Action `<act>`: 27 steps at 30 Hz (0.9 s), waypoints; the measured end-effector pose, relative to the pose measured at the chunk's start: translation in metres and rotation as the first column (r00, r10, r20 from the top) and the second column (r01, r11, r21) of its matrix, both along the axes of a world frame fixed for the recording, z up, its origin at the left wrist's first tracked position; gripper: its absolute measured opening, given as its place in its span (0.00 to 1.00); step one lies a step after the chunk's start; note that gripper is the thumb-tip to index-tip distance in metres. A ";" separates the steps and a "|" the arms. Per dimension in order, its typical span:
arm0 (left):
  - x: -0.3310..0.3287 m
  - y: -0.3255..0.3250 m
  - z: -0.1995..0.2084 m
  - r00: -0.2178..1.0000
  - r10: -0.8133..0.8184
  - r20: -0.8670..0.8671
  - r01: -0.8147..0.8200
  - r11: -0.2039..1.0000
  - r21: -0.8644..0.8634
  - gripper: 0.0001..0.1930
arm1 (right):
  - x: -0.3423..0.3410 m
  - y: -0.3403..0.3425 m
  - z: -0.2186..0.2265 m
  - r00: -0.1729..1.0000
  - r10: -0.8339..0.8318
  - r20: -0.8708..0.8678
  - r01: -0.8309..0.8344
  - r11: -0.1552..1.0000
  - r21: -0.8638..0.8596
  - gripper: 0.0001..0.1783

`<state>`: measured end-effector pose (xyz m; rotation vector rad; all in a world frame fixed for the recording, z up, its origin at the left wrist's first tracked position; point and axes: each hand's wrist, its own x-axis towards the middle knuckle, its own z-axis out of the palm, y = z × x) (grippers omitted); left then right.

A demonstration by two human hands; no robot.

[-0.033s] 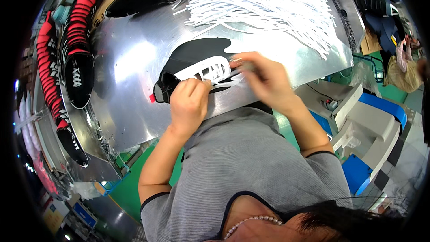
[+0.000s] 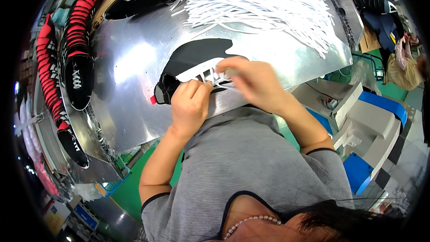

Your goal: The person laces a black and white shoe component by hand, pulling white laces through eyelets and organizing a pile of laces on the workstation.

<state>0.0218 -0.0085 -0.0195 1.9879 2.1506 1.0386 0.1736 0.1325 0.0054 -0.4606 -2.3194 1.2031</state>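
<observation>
A flat black shoe upper point(image 2: 197, 54) with a white eyelet strip and a red tab lies on the metal table in front of me. White shoelace point(image 2: 219, 80) crosses the eyelets in several strands. My left hand point(image 2: 191, 102) is closed on the near edge of the shoe upper, its thumb and fingers pinching beside the lacing. Over the right end of the eyelets, my right hand point(image 2: 253, 79) bends its fingers in a pinch at the shoelace. It is partly blurred and covers the toe-side lacing.
A wide pile of loose white laces point(image 2: 260, 9) spreads over the far side of the metal table point(image 2: 130, 107). Nested rows of red and black shoe uppers point(image 2: 78, 78) line the left edge. A grey and blue plastic unit point(image 2: 371, 112) stands at the right, below table level.
My right hand has moved left, from beyond the toe end of the eyelet strip to over the lacing. My left hand stays at the shoe upper's near edge.
</observation>
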 end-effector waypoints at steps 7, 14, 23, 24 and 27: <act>-0.005 -0.006 -0.004 0.982 -0.017 -0.190 0.031 0.997 0.068 0.06 | -0.025 -0.017 -0.014 0.962 0.042 0.269 -0.137 0.929 0.344 0.16; -0.005 -0.014 -0.010 0.980 -0.068 -0.189 0.092 0.988 0.121 0.06 | -0.028 -0.007 -0.025 0.961 0.108 0.254 -0.115 0.993 0.014 0.09; -0.005 -0.008 -0.005 0.992 -0.122 0.034 0.121 0.992 0.030 0.07 | -0.031 0.007 -0.020 0.980 0.098 0.175 -0.004 0.882 -0.471 0.11; -0.005 -0.008 -0.004 0.991 -0.122 0.053 0.120 0.992 0.033 0.07 | -0.035 0.011 -0.019 0.987 0.088 0.134 0.002 0.830 -0.558 0.11; -0.006 -0.009 -0.005 0.992 -0.118 0.050 0.118 0.993 0.014 0.06 | -0.041 0.032 -0.009 1.000 0.006 0.006 0.001 0.648 -0.761 0.12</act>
